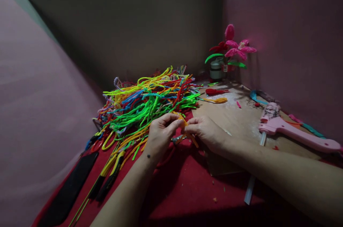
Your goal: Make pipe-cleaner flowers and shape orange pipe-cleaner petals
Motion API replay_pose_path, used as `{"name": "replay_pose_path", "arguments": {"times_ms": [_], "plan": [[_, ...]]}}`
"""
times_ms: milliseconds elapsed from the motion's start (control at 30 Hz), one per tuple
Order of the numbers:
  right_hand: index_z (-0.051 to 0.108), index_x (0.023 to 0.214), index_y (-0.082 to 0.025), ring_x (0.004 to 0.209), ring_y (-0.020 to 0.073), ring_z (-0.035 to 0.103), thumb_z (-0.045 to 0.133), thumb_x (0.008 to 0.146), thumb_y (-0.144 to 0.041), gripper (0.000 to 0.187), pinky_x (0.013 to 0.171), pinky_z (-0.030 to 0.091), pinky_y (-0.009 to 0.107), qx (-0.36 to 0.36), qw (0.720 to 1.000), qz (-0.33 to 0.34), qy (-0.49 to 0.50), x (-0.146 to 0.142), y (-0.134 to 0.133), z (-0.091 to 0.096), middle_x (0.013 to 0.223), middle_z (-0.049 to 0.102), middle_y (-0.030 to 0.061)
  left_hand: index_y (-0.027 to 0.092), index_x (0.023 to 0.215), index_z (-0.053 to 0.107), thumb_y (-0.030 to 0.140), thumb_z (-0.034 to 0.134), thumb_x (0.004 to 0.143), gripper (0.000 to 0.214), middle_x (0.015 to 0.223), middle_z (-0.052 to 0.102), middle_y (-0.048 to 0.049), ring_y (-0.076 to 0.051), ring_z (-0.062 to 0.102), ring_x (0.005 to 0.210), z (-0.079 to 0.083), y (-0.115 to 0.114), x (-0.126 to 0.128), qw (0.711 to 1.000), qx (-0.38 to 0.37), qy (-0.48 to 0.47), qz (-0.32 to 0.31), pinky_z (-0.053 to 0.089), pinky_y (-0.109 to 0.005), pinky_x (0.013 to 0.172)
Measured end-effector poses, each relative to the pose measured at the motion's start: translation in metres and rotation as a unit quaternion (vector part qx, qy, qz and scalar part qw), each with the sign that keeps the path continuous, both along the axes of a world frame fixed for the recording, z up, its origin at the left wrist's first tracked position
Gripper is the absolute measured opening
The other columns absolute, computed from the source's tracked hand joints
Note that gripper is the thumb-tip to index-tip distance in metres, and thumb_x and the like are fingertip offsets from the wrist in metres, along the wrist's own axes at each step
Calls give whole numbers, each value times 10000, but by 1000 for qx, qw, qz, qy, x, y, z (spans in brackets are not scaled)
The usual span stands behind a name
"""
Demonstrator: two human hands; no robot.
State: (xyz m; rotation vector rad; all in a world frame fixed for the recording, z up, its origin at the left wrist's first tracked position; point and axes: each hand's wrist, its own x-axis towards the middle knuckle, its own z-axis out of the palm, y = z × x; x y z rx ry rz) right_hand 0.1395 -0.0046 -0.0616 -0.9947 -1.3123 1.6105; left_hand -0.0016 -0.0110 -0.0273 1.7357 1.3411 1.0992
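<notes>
In the head view my left hand (164,130) and my right hand (201,130) meet at the front of the pile, fingertips nearly touching. Both pinch an orange pipe cleaner (194,140), one end of which sticks out below the right fingers. Its middle is partly hidden by the fingers. Just behind my hands lies a large heap of pipe cleaners (150,107) in green, yellow, orange, blue and red. Yellow-and-black handled pliers (114,173) rest left of my left forearm.
A pink glue gun (294,132) with a clear glue stick (250,188) lies on a cardboard sheet (222,120) at right. Pink pipe-cleaner flowers (239,49) stand at the back. Red (216,92) and orange petals (218,100) lie on the cardboard. A black phone-like slab (70,187) is at left.
</notes>
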Motion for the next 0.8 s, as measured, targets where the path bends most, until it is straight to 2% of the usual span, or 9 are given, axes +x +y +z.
{"name": "replay_pose_path", "arguments": {"times_ms": [67, 133, 200, 300, 400, 500, 600, 733, 800], "plan": [[500, 523, -165, 341, 65, 325, 531, 599, -177, 82, 337, 242, 217, 2, 1000, 4, -11, -1, 0, -1, 397, 395, -60, 155, 704, 626, 258, 577, 753, 123, 648, 593, -5, -95, 497, 562, -2, -2, 1, 992, 106, 71, 13, 388, -210, 555], [484, 493, -163, 339, 62, 330, 529, 595, -170, 112, 343, 243, 214, 7, 1000, 11, -18, -1, 0, 0, 389, 397, -57, 157, 658, 620, 226, 578, 746, 120, 659, 590, -10, -103, 517, 620, -3, -4, 2, 970, 204, 132, 27, 399, -216, 626], [463, 461, -162, 329, 56, 328, 525, 602, -169, 155, 347, 239, 212, 7, 1000, 16, -21, -2, 0, 3, 374, 395, -54, 155, 650, 620, 219, 582, 738, 115, 651, 578, -6, -100, 512, 626, -3, -5, 3, 964, 222, 141, 36, 394, -213, 629], [458, 431, -160, 320, 49, 318, 543, 611, -182, 200, 352, 232, 210, 9, 1000, 22, -17, -2, -2, 7, 358, 393, -51, 143, 643, 596, 246, 591, 724, 131, 543, 511, 32, -71, 429, 490, -1, -3, 2, 996, 73, 36, 38, 348, -197, 500], [469, 422, -159, 322, 53, 320, 567, 615, -205, 221, 354, 228, 217, 9, 999, 43, -15, -1, -2, 7, 356, 402, -44, 133, 619, 551, 269, 609, 701, 169, 435, 394, 77, -37, 290, 384, 1, 1, 0, 995, -66, -71, 22, 254, -178, 405], [490, 463, -160, 338, 63, 344, 585, 628, -226, 201, 358, 234, 223, -15, 999, 51, 10, 1, 1, 5, 389, 435, -36, 130, 674, 557, 308, 613, 707, 189, 476, 447, 66, -33, 330, 392, 3, 2, -1, 994, -81, -77, 7, 253, -165, 400], [517, 525, -155, 369, 66, 364, 604, 639, -252, 173, 378, 262, 224, -29, 998, 20, 55, 4, 4, 5, 437, 451, -36, 140, 785, 564, 391, 602, 721, 262, 617, 546, 32, -34, 388, 421, 8, 1, -3, 992, -97, -75, -8, 268, -160, 399], [534, 595, -148, 416, 75, 407, 622, 653, -284, 172, 427, 300, 232, -14, 996, -28, 81, 5, 7, 8, 493, 487, -24, 130, 742, 576, 396, 634, 688, 277, 522, 457, 62, -24, 307, 389, 11, -1, -6, 986, -160, -22, -30, 213, -161, 385], [543, 623, -144, 438, 80, 422, 629, 650, -285, 167, 443, 304, 235, -4, 996, -39, 77, 6, 8, 8, 520, 506, -15, 125, 669, 577, 371, 625, 693, 252, 471, 402, 72, -30, 285, 392, 9, -2, -6, 989, -143, 17, -38, 221, -170, 396]]}}
